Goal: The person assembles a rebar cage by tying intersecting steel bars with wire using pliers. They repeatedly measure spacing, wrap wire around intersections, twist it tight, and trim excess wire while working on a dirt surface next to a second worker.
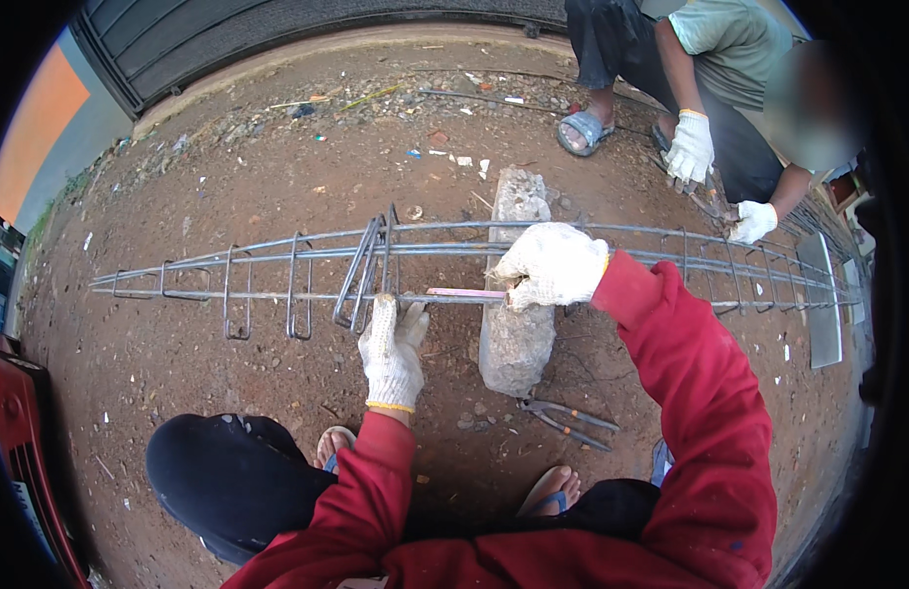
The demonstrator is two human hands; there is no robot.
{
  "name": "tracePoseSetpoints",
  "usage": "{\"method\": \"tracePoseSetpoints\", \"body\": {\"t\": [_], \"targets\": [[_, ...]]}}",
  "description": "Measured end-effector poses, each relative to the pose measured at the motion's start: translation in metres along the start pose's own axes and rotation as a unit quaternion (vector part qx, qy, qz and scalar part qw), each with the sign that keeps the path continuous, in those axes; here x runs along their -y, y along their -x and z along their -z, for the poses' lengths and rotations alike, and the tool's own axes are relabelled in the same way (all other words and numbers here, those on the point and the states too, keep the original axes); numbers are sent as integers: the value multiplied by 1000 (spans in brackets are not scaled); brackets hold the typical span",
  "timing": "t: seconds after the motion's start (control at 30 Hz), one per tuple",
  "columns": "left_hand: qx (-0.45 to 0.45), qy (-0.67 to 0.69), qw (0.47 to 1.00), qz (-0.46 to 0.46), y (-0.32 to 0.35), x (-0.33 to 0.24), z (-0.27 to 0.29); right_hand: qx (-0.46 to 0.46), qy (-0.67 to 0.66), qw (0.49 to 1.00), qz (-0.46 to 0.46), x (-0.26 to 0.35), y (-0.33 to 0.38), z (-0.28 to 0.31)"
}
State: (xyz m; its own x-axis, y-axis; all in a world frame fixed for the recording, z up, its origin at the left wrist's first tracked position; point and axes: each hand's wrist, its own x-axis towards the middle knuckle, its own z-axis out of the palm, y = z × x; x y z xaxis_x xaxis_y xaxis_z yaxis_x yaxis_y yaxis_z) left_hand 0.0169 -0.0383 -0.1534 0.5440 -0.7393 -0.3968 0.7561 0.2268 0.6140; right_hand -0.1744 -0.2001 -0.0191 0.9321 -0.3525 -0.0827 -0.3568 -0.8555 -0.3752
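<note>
A long rebar cage (277,257) of steel bars and square stirrups lies across the red dirt, resting on a concrete block (518,334). My left hand (391,351), in a white knit glove, grips the near bar beside a bunch of leaning stirrups (368,267). My right hand (550,265), also gloved, is closed on a pinkish flat stick (464,293) laid along that bar, just above the block. Both my sleeves are red.
Pincers (570,420) lie on the dirt by my right foot. Another person in a green shirt squats at the far right, with gloved hands (690,147) (752,222) on the cage. A dark metal gate (277,29) runs along the back. Small litter dots the ground.
</note>
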Motion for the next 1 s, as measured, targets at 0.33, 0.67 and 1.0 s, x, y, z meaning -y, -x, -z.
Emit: {"method": "tracePoseSetpoints", "body": {"t": [0.33,0.67,1.0], "targets": [[84,-12,996,39,-3,13,-6,-6,27,1000,-3,1,1,-3],[74,-41,996,-27,-5,30,-6,16,36,999,-32,7,0,-2],[-18,-84,993,-85,3,31,-5,2,67,998,-12,9,-3,-4]]}}
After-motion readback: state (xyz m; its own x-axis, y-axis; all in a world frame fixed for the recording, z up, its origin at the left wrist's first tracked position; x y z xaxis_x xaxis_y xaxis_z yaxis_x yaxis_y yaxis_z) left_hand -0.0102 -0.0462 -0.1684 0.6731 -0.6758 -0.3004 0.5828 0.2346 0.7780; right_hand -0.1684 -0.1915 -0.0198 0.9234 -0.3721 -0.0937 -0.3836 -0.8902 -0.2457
